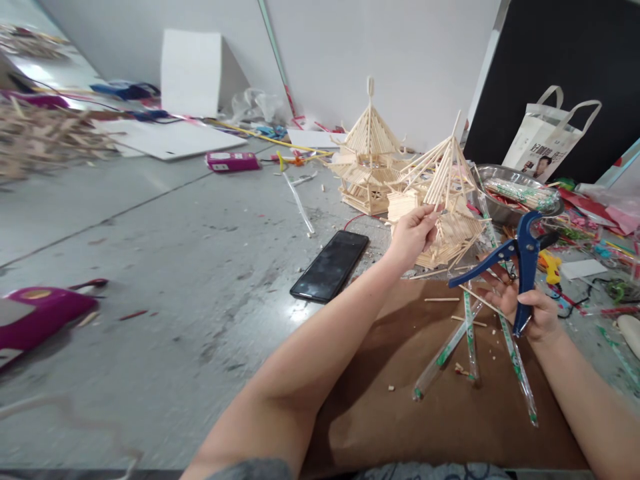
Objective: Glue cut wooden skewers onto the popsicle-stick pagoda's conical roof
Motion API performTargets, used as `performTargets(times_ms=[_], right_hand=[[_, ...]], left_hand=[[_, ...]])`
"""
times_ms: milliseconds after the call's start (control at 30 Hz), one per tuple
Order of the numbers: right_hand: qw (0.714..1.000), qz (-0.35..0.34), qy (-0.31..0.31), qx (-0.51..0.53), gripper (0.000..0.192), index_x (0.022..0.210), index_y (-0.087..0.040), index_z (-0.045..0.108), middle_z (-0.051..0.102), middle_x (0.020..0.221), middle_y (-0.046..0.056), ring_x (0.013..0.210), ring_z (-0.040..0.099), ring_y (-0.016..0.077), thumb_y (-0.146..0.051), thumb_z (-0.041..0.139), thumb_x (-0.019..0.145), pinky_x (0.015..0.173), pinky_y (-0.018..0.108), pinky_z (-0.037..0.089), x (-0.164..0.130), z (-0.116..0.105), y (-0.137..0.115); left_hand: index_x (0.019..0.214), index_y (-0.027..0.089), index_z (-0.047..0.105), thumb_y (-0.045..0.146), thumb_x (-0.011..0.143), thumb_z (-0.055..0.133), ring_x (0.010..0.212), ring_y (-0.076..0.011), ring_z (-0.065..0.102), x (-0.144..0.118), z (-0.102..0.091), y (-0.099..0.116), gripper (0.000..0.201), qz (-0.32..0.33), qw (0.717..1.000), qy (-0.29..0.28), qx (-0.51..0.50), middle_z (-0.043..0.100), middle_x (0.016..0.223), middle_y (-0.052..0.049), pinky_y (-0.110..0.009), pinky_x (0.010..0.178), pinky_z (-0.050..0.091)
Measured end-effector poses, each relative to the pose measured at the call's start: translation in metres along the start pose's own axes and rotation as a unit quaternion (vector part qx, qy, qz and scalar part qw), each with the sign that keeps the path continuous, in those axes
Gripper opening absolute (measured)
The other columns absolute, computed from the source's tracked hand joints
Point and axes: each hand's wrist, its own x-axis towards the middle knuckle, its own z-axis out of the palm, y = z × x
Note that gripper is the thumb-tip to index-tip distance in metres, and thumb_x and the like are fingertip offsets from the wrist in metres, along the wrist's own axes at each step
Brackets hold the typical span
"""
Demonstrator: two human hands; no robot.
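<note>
My left hand [416, 230] reaches to the smaller pagoda model made of thin wooden sticks [457, 230]. Its fingers are pinched at the lower ends of the sticks in the pointed roof [447, 170], closed on a wooden stick there. On the right, my right hand [537, 317] grips a blue hand cutter [527, 260] by one handle, and the cutter's two handles are spread apart. Part of the fingers is hidden behind the tool. Below, clear plastic sleeves with green print [453, 347] and short cut sticks [469, 321] lie on a brown board [380, 427].
A finished-looking taller stick pagoda [370, 147] stands behind. A black phone [330, 267] lies left of my forearm. Purple glue guns or similar purple tools [45, 313] are at left. A metal bowl [520, 207] with wrapped sticks and a white bag [545, 137] stand at back right.
</note>
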Motion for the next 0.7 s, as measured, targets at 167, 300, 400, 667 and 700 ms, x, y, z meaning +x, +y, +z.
performTargets(times_ms=[167,300,400,667,700], right_hand=[[1.000,0.001,-0.006,-0.004,0.031,0.078,-0.029,0.064,0.064,0.108,-0.002,0.107,0.056,0.0261,-0.012,0.056,0.053,0.089,0.051,0.044,0.0004,-0.0005,0.0010],[1.000,-0.004,-0.021,0.006,0.030,0.076,-0.029,0.064,0.064,0.108,-0.002,0.107,0.056,0.0251,-0.011,0.056,0.054,0.090,0.052,0.043,0.0003,-0.0014,0.0020],[0.999,-0.004,-0.032,0.006,0.030,0.076,-0.029,0.064,0.064,0.108,-0.002,0.107,0.055,0.0248,-0.011,0.056,0.054,0.091,0.051,0.043,0.0006,-0.0025,0.0025],[1.000,-0.004,-0.026,0.004,0.041,0.089,-0.031,0.064,0.065,0.106,-0.001,0.107,0.056,0.0248,-0.010,0.055,0.055,0.090,0.050,0.043,0.0004,-0.0002,0.0023],[1.000,-0.005,-0.028,0.005,0.038,0.086,-0.030,0.064,0.066,0.105,-0.002,0.106,0.056,0.0250,-0.010,0.055,0.055,0.090,0.050,0.043,0.0002,0.0001,0.0017]], left_hand=[[0.095,0.011,0.060,0.026,0.079,0.052,0.031,-0.0024,0.026,-0.0009,0.0012,0.0022,0.023,0.011,1.000,0.008,0.007,0.035,0.039,0.009,-0.018,0.034,0.015],[0.088,0.011,0.061,0.025,0.081,0.049,0.030,-0.0022,0.025,0.0002,0.0023,0.0030,0.020,0.012,1.000,0.020,0.014,0.035,0.036,0.009,-0.018,0.033,0.015],[0.084,0.011,0.061,0.024,0.080,0.050,0.030,-0.0026,0.025,0.0010,0.0031,0.0028,0.018,0.012,0.999,0.031,0.010,0.035,0.035,0.009,-0.019,0.033,0.014],[0.081,0.011,0.059,0.027,0.079,0.052,0.030,-0.0020,0.025,0.0009,0.0028,0.0036,0.017,0.006,1.000,0.030,0.001,0.035,0.035,0.009,-0.018,0.034,0.014],[0.081,0.011,0.059,0.027,0.078,0.053,0.030,-0.0021,0.026,0.0005,0.0027,0.0032,0.017,0.005,1.000,0.030,0.000,0.035,0.035,0.010,-0.018,0.033,0.014]])
